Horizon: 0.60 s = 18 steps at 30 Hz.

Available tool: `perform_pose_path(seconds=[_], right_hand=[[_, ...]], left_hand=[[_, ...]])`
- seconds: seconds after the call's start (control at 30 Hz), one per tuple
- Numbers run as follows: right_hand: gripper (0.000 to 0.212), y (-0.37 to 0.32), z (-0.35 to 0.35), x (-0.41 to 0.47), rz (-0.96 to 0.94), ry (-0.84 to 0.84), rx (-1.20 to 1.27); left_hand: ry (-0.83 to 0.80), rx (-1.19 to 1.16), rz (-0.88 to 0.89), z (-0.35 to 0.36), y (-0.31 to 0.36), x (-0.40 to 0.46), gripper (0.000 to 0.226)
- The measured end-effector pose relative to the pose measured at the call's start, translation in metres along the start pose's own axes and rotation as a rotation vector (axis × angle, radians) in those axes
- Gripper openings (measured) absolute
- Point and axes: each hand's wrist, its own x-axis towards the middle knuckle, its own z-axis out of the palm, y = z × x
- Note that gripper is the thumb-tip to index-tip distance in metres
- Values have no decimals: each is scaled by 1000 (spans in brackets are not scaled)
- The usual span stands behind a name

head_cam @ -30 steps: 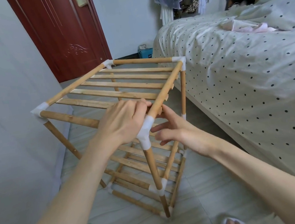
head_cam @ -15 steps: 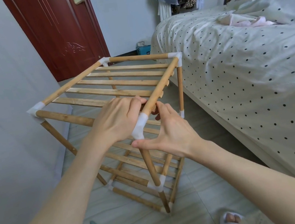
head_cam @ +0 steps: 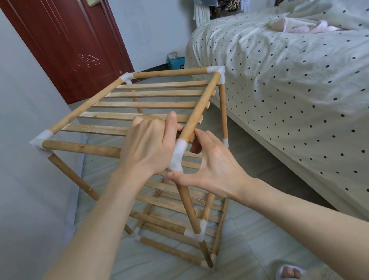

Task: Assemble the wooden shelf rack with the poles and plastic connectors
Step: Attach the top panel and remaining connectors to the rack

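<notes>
Both hands at near top corner connector (head_cam: pixel 177 155) | left hand (head_cam: pixel 149 146) gripping front pole (head_cam: pixel 82 147), right hand (head_cam: pixel 211 162) spread, thumb under joint | seating corner (likely final) | next: firm squeeze together

- Nothing readable anywhere in this shot, honestly: no text, labels, brands or numbers.
- The blue box (head_cam: pixel 176 63) on the floor by the far wall has some kind of print on it, but it's way too small and blurry to make out.
- The door (head_cam: pixel 69 44) only has a carved swirl, not lettering.
</notes>
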Motion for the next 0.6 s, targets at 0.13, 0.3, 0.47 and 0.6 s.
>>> perform_pose_path(seconds=[0.13,0.3,0.47,0.6], right_hand=[[86,1,-3,2,9,-72,5],[95,-2,-1,3,34,-112,12],[92,0,1,7,60,-100,79],[76,3,2,8,48,-33,88]], left_hand=[[-115,-51,2,1,-5,2,58],[-350,-148,-48,-3,-15,3,43],[-338,-102,-80,-1,-12,8,47],[-322,-80,-42,2,-10,13,46]])
